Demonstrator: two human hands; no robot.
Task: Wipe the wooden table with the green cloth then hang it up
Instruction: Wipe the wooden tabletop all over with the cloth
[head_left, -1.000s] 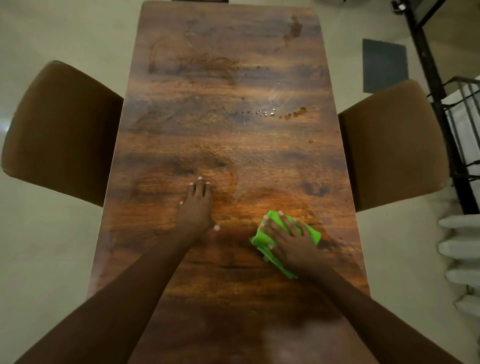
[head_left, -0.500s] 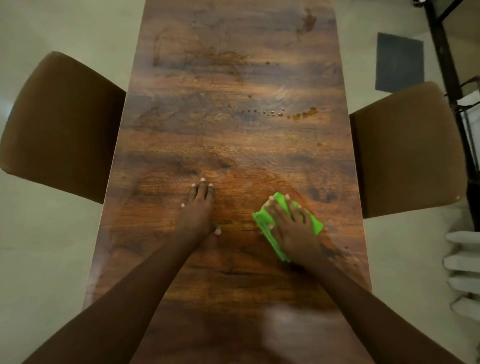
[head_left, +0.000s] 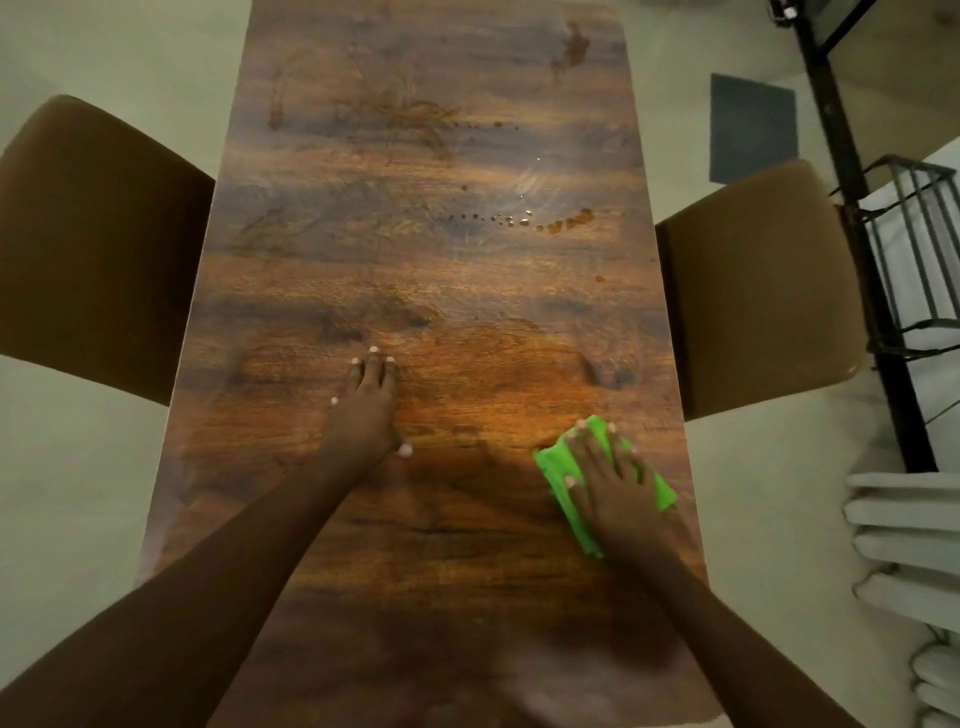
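Only the arms and hands of the person are shown. The left forearm (head_left: 218, 587) and the right forearm (head_left: 691, 597) are seen bare along their whole visible length, down to the lower edge of the view, and are slim and smooth in outline. The left hand (head_left: 366, 410) and the right hand (head_left: 610, 478) are likewise uncovered, with long, narrow fingers. The fingernails (head_left: 373, 350) are short and rounded and are marked by a pale, pinkish-white tone; whether a polish is worn cannot be told. The lower parts of both arms are dimmed by shadow.
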